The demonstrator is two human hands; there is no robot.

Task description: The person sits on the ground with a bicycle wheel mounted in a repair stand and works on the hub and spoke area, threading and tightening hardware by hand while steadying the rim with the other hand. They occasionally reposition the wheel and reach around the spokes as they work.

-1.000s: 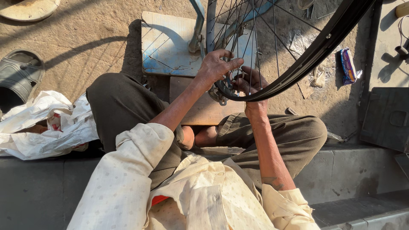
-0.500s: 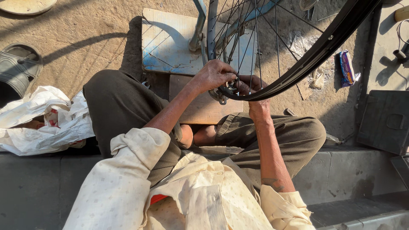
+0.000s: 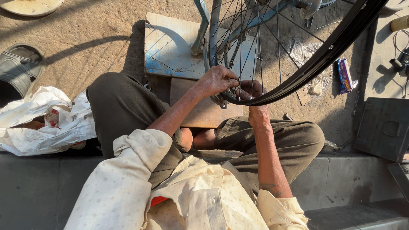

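A black bicycle wheel rim (image 3: 324, 55) with thin metal spokes (image 3: 243, 47) stands in a blue metal stand (image 3: 200, 30) in front of my knees. My left hand (image 3: 218, 80) grips the low part of the rim, fingers curled over it. My right hand (image 3: 250, 90) is just behind the rim at the same spot, fingers closed among the spokes; what it pinches is hidden. The wheel's hub (image 3: 309, 6) shows at the top edge.
A worn wooden board (image 3: 170, 47) lies on the dirt under the stand. White crumpled plastic (image 3: 47, 123) is at my left, a black sandal (image 3: 19, 68) beyond it. A small wrapper (image 3: 344, 76) and a dark box lid (image 3: 383, 127) lie right. I sit on a concrete step (image 3: 349, 174).
The wheel rim has dropped lower and nearer across my hands. Both hands stay at the same spot on the rim, the left fingers curling a little tighter.
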